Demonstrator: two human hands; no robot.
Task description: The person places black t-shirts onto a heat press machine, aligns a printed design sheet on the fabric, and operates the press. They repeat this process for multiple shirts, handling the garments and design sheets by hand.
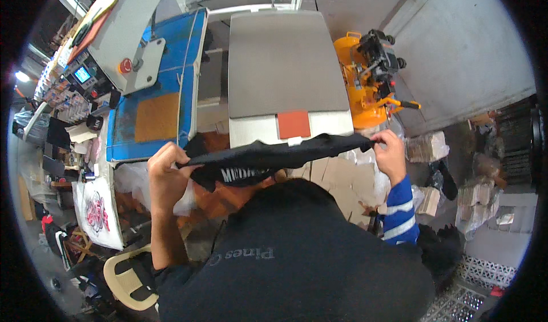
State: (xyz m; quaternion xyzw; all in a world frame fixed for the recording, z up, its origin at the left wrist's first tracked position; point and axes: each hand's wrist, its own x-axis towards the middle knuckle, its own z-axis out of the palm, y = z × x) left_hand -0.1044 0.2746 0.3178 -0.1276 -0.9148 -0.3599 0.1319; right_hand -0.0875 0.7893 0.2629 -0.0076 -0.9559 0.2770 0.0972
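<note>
A black shirt (274,155) with white lettering is stretched between my two hands in front of my body. My left hand (166,166) pinches one end, fingers closed on the fabric. At the opposite end, my right hand (390,155) grips a corner between thumb and fingers. The fabric hangs in folds, with more of it drooping on the left. Just beyond it lies a grey flat platen (288,65) on a white base. A small red-orange pad (294,124) sticks out from the platen's near edge, partly above the shirt.
To the left stands a heat press (123,53) with a red knob and lit display, over a blue board (154,82) holding a brown square (157,118). An orange air compressor (365,82) is at the right. A cream plastic chair (123,279) sits lower left; wrapped stacks (427,147) lie right.
</note>
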